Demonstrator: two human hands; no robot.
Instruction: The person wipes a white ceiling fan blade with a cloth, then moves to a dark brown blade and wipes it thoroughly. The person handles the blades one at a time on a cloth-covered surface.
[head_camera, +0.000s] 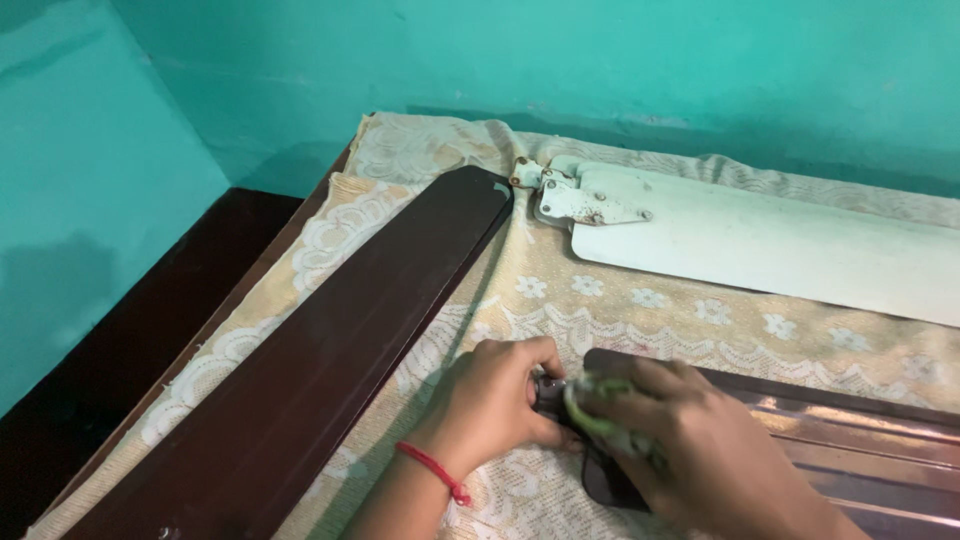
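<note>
The left hand (495, 400) pinches the near fan blade's (800, 440) metal bracket (548, 392); the right hand (690, 440) presses a cloth (600, 408) beside it. The blade looks stiff, light and slick: grip at the bracket.

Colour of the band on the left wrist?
Red; the wrist band shows clearly in the head view, just behind the left hand.

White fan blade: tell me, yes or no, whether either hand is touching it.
No. The white fan blade lies apart near the wall, while the left hand and right hand rest on the dark brown blade.
</note>
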